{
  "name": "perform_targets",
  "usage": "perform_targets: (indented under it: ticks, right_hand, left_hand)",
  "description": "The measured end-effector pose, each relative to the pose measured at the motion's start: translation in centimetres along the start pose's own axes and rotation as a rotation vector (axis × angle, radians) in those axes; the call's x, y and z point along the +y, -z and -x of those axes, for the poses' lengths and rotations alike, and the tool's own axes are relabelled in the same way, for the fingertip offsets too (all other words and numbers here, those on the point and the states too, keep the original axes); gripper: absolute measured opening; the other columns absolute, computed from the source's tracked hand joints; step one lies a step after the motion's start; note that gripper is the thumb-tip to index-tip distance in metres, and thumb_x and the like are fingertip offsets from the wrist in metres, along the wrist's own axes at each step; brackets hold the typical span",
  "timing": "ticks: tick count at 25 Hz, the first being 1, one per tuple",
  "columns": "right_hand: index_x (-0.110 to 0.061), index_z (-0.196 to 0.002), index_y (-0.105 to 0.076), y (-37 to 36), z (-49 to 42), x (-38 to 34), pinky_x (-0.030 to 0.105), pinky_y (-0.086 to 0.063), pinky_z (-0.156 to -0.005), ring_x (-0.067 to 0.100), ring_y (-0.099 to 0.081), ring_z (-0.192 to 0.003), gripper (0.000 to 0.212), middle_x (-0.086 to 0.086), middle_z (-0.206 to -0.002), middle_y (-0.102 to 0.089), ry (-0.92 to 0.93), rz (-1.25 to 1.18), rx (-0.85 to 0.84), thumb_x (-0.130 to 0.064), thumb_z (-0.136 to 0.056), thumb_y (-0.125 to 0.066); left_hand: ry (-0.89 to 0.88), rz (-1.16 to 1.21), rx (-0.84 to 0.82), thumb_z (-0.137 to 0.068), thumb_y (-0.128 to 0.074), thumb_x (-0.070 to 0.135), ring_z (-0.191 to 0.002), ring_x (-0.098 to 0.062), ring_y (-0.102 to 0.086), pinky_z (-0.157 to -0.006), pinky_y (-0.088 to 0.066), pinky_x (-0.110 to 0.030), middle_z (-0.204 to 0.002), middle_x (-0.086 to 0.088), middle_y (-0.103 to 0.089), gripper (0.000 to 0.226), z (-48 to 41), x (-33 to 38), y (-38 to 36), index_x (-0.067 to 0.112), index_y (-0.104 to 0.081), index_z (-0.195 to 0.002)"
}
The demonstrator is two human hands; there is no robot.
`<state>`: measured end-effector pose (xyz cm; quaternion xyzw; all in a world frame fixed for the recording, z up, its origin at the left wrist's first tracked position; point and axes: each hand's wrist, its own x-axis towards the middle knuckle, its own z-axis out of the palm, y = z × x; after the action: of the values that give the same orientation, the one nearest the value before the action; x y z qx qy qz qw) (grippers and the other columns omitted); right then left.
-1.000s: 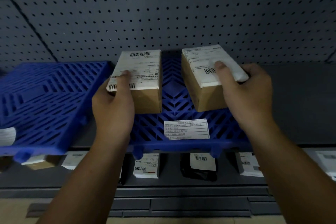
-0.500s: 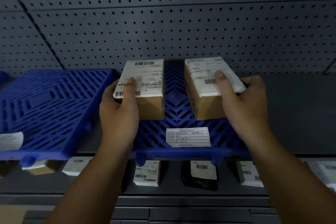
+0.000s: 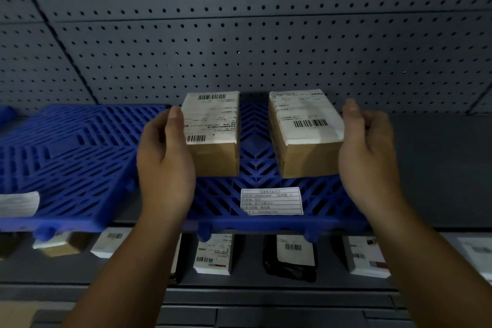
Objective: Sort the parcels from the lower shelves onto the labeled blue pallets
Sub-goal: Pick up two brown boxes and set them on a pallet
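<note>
While both cardboard parcels appear to rest on the centre blue pallet point(image 3: 255, 168), I judge the step in hand to be the set-down, at the point of letting go. The left parcel point(image 3: 213, 125) and the right parcel point(image 3: 306, 120) stand side by side in mid-frame, apart, labels up, behind the pallet label point(image 3: 271, 201).

My left hand point(image 3: 165, 165) has its thumb against the left parcel's left edge; its fingers are hidden, so I cannot tell whether it grips. My right hand point(image 3: 370, 157) sits just beside the right parcel, fingers loosely curled and holding nothing.

Next I would draw both hands straight back without nudging the parcels, then drop to the lower shelf point(image 3: 239, 285) along the bottom of the frame. Waiting there are a white box point(image 3: 213, 255), a black pouch point(image 3: 290, 258) and others.

At left of frame, a second blue pallet point(image 3: 66, 157) carries no parcel that I can see.
</note>
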<state>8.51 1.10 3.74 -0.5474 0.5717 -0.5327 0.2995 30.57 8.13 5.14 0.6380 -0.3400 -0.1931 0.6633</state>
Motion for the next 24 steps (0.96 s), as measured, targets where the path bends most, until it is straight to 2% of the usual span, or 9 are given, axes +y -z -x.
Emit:
perform_targets:
  ticks: [3,5,7,10,12,14,16,20,24]
  right_hand:
    - [-0.031,-0.116,-0.051,1.5,0.6,-0.3,0.047,-0.05,-0.097,0.013,-0.058,-0.11,0.051,-0.006,-0.119,-0.058,0.132,0.099,0.021,-0.073,-0.092,-0.037]
    - [-0.032,-0.119,-0.052,2.6,1.2,-0.4,0.049,-0.047,-0.101,0.013,-0.056,-0.113,0.049,-0.009,-0.119,-0.057,0.218,0.146,0.054,-0.07,-0.094,-0.037]
    - [-0.03,-0.123,-0.052,3.5,1.9,-0.4,0.05,-0.044,-0.103,0.012,-0.053,-0.115,0.049,-0.01,-0.12,-0.055,0.279,0.203,0.071,-0.068,-0.095,-0.037]
    - [-0.029,-0.124,-0.052,5.1,3.5,-0.4,0.049,-0.042,-0.104,0.011,-0.05,-0.114,0.049,-0.012,-0.119,-0.053,0.316,0.297,0.095,-0.065,-0.096,-0.036]
    - [-0.029,-0.124,-0.053,6.5,4.8,-0.2,0.046,-0.043,-0.103,0.012,-0.051,-0.113,0.048,-0.011,-0.117,-0.054,0.328,0.356,0.115,-0.064,-0.096,-0.037]
    - [-0.028,-0.124,-0.055,8.1,6.3,0.2,0.039,-0.039,-0.101,0.014,-0.051,-0.113,0.05,-0.01,-0.117,-0.054,0.316,0.448,0.13,-0.065,-0.096,-0.037]
    - [-0.029,-0.124,-0.056,10.0,7.6,0.6,0.033,-0.035,-0.099,0.014,-0.05,-0.112,0.052,-0.011,-0.117,-0.053,0.27,0.53,0.151,-0.067,-0.093,-0.038]
    - [-0.027,-0.121,-0.057,14.2,9.4,1.4,0.046,-0.046,-0.096,0.016,-0.05,-0.107,0.049,-0.012,-0.11,-0.049,0.248,0.634,0.198,-0.063,-0.09,-0.045]
    - [-0.029,-0.119,-0.058,20.0,9.9,2.8,0.048,-0.049,-0.095,0.016,-0.053,-0.11,0.044,-0.013,-0.111,-0.052,0.211,0.638,0.301,-0.06,-0.089,-0.049]
  left_hand:
    - [-0.184,-0.031,0.015,-0.105,-0.038,0.05,-0.104,0.016,-0.059,-0.085,-0.048,-0.017,-0.11,0.027,-0.063,0.03,1.2,0.9,1.0,0.038,-0.059,-0.122]
    - [-0.275,-0.05,0.014,-0.1,-0.037,0.059,-0.124,-0.001,-0.055,-0.102,-0.048,-0.037,-0.128,0.022,-0.059,0.045,2.5,1.2,1.1,0.036,-0.056,-0.134]
    - [-0.359,-0.068,-0.006,-0.099,-0.036,0.06,-0.133,-0.011,-0.05,-0.108,-0.044,-0.046,-0.137,0.016,-0.055,0.047,3.9,1.6,0.6,0.037,-0.053,-0.137]
    - [-0.409,-0.02,-0.06,-0.099,-0.035,0.056,-0.136,-0.006,-0.047,-0.109,-0.039,-0.037,-0.143,0.014,-0.053,0.046,5.8,2.3,-0.2,0.035,-0.051,-0.138]
    - [-0.409,-0.026,-0.132,-0.099,-0.036,0.056,-0.136,-0.004,-0.046,-0.111,-0.038,-0.039,-0.142,0.017,-0.053,0.044,6.7,2.3,-0.6,0.039,-0.052,-0.136]
    - [-0.433,-0.054,-0.236,-0.098,-0.038,0.057,-0.133,-0.002,-0.047,-0.11,-0.04,-0.04,-0.137,0.022,-0.055,0.04,7.4,2.4,-1.0,0.042,-0.056,-0.13]
    - [-0.457,-0.093,-0.373,-0.096,-0.039,0.059,-0.127,0.001,-0.049,-0.103,-0.041,-0.032,-0.13,0.026,-0.055,0.037,8.1,2.6,-1.9,0.046,-0.058,-0.126]
    - [-0.561,-0.234,-0.609,-0.095,-0.039,0.062,-0.124,0.005,-0.044,-0.101,-0.037,-0.028,-0.127,0.033,-0.051,0.037,10.9,2.5,-4.9,0.048,-0.056,-0.125]
    - [-0.55,-0.17,-0.729,-0.095,-0.046,0.065,-0.12,0.014,-0.044,-0.097,-0.037,-0.025,-0.123,0.038,-0.051,0.027,14.5,3.5,-9.3,0.053,-0.057,-0.117]
